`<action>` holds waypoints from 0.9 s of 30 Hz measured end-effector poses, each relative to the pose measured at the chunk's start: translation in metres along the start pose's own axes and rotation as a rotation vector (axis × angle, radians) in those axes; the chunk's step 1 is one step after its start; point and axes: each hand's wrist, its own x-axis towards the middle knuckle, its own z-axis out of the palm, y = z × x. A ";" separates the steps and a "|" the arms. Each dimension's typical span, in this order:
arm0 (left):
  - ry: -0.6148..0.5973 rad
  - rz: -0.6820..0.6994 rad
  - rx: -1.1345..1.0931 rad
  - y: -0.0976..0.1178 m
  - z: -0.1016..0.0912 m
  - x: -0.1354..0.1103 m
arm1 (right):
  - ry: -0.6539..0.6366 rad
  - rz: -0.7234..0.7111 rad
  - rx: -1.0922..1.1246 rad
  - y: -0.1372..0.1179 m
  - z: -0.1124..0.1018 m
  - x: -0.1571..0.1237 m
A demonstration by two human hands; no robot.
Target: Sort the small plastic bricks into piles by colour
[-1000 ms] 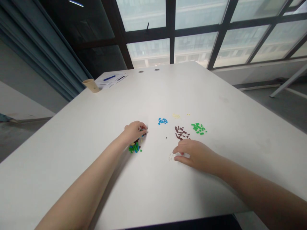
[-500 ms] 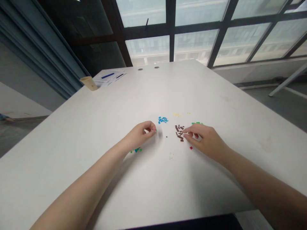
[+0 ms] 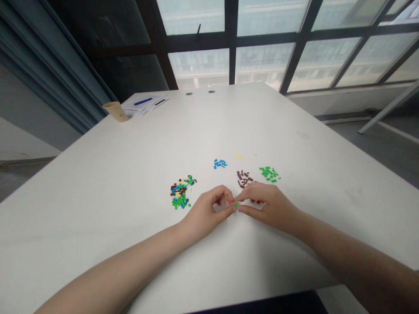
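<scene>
Fingers [image 3: 245, 195] of left hand [image 3: 207, 212] and right hand [image 3: 271, 207] pinching tiny green brick [image 3: 236, 205] together, just below brown bricks [image 3: 245, 179], with messy pile of mixed bricks [image 3: 180, 192] close by on white worktop [image 3: 98, 174].

white table [image 3: 137, 148] | mixed bricks [image 3: 180, 192] | blue pile [image 3: 220, 164] | brown pile [image 3: 245, 179] | green pile [image 3: 270, 173] | cup [image 3: 115, 111]

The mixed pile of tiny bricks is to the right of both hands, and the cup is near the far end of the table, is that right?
Not quite. The head view shows the mixed pile of tiny bricks to the left of both the left hand and the right hand. The cup is near the far end of the table, as you said.
</scene>
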 end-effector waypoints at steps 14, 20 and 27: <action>0.061 -0.076 -0.243 -0.006 0.005 0.001 | -0.035 -0.138 -0.208 0.000 0.004 -0.003; 0.033 -0.097 -0.259 -0.008 0.003 0.001 | 0.058 0.006 -0.318 0.023 -0.026 0.006; -0.432 0.293 0.404 0.023 0.007 -0.020 | 0.051 0.517 -0.574 0.093 -0.089 -0.001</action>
